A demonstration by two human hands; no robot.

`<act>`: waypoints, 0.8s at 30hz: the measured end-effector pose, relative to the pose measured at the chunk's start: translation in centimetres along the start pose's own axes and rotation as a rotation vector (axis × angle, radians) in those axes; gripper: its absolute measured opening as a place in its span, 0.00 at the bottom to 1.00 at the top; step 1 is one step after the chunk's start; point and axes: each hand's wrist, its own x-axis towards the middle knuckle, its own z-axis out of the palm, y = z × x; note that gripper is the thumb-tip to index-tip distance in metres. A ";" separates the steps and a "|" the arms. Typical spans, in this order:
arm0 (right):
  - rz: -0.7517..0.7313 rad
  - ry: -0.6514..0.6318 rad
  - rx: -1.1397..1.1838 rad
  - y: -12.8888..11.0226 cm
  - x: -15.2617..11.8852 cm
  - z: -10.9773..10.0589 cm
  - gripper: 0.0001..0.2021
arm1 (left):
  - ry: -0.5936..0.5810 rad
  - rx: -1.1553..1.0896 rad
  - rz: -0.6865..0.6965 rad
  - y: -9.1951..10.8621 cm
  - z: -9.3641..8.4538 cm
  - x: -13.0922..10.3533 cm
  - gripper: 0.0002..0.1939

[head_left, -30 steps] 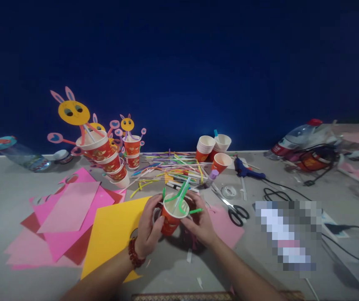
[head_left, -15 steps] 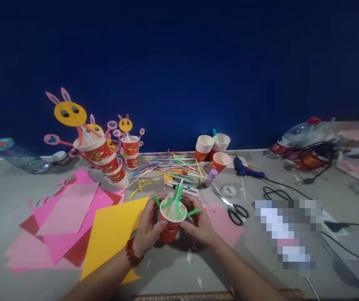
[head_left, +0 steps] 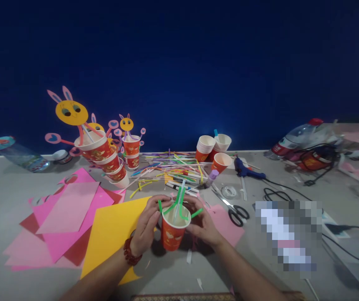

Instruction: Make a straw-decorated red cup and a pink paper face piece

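Since there are finished-looking figures over on the left to compare with, we'd call our cup roughly halfway, though that's just a guess. It's upright, front and centre, with green straws bent out over the rim on both sides and a pale straw poking up from the middle. So the straw part looks pretty much sorted. Going by the figures, what's missing is a yellow face up top and pink ovals on the straw ends, and we can't see any second cup under ours.

Our left hand curves loosely round one side, thumb off the cup wall, and our right hand curves round the other with its thumb right by it. The fingers go behind, so we honestly can't tell how firmly either is holding on, or whether the cup's base rests on anything.

Around that, the grey surface is a proper mess: pink sheets and a yellow sheet to the left, loose straws behind, then scissors, tape and a glue gun to the right. Spare cups stand further back. There's a pixelated patch at right, so no clue what's under it. Behind everything, just a dark blue wall.
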 end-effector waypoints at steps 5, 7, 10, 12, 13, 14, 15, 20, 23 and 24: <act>0.045 0.012 0.092 -0.3 0.0 -0.2 0.32 | -0.038 -0.164 0.002 -0.2 -0.1 0.3 0.13; 0.060 0.012 0.108 -0.3 0.1 -0.2 0.32 | -0.025 -0.234 0.000 -0.5 0.0 0.4 0.11; 0.068 0.002 0.141 -0.4 0.2 -0.1 0.32 | -0.019 -0.321 -0.037 -0.8 0.1 0.3 0.08; 0.079 -0.009 0.158 -0.5 0.2 -0.1 0.32 | -0.029 -0.383 -0.085 -1.0 0.0 0.3 0.08; 0.088 -0.014 0.163 -0.5 0.3 0.0 0.33 | -0.041 -0.407 -0.111 -1.0 -0.1 0.3 0.08; 0.096 -0.019 0.168 -0.6 0.3 0.0 0.33 | -0.056 -0.425 -0.133 -1.0 -0.2 0.3 0.09; 0.104 -0.024 0.173 -0.7 0.3 0.0 0.34 | -0.073 -0.436 -0.150 -1.0 -0.3 0.3 0.10; 0.130 -0.039 0.176 -1.0 0.5 0.1 0.35 | -0.139 -0.466 -0.188 -1.0 -0.7 0.5 0.13; 0.132 -0.051 0.166 -1.1 0.5 0.1 0.35 | -0.159 -0.484 -0.199 -1.0 -0.7 0.5 0.13; 0.131 -0.055 0.165 -1.1 0.5 0.0 0.35 | -0.159 -0.480 -0.197 -1.0 -0.7 0.6 0.14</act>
